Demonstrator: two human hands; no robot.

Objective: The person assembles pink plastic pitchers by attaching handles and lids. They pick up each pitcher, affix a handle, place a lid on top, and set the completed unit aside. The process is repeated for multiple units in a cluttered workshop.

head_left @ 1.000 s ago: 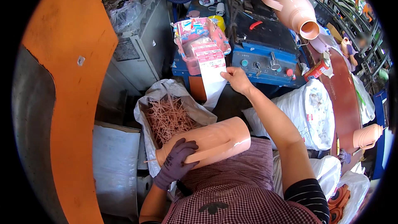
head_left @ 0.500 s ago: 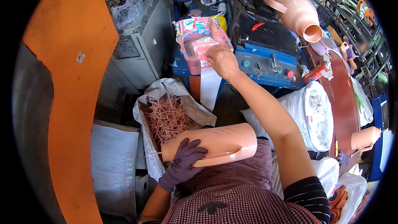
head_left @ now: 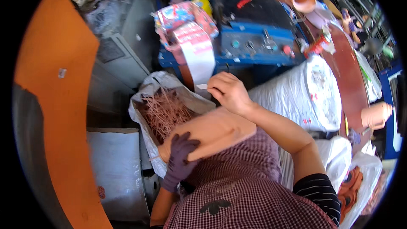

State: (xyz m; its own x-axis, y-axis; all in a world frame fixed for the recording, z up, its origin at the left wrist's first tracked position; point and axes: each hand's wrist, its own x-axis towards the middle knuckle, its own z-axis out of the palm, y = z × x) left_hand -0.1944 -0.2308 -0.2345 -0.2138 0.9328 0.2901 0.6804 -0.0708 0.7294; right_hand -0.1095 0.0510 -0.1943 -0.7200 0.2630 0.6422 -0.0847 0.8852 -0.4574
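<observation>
A peach plastic thermos flask casing (head_left: pixel 216 132) lies tilted across my lap, its narrow neck pointing to the left. My left hand (head_left: pixel 181 161), in a purple-grey glove, is closed over it near the neck. Above the casing's far side is my bare right hand (head_left: pixel 232 93), pinching a small white label (head_left: pixel 202 86) between thumb and finger. Farther off, a strip of red-and-white labels (head_left: pixel 198 57) hangs over the edge of a pink basket (head_left: pixel 207 24).
A white sack (head_left: pixel 159 77) of thin peach plastic sprues stands beyond the casing. Behind is a blue machine panel (head_left: pixel 254 44) with knobs. A large white sack (head_left: pixel 292 91) sits at right, beside a red-brown bench (head_left: pixel 349 80) with another peach flask (head_left: pixel 376 115).
My right hand has come back from the basket toward the casing with a small label. The label strip hangs differently. The casing has tilted, its base end rising, and the view has shifted.
</observation>
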